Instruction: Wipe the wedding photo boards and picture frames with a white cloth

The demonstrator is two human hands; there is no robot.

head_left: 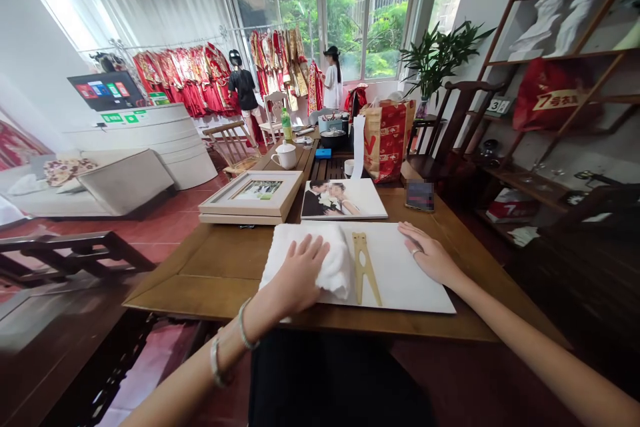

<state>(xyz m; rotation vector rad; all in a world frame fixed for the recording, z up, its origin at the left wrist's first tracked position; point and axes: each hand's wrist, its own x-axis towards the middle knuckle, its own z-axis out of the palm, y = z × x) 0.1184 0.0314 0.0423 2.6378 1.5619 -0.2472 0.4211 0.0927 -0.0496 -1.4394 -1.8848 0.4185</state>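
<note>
My left hand (300,273) lies on a folded white towel (335,247), fingers stretched out and a little apart. The towel covers the left part of a flat white board (405,287) at the table's near edge. On the board's right side rests my right hand (427,253), fingers extended, a ring on one of them. Between the hands lies a flat, pale yellow forked piece (367,270) with two long legs pointing toward me; its exact kind is unclear. Neither hand touches it.
Beyond the board lie a wedding photo panel (345,200) and stacked picture frames (250,197). A phone (420,195) leans at the right. A lidded white cup (286,155) and a red-patterned paper bag (389,140) stand farther back. Two people are near the clothes racks.
</note>
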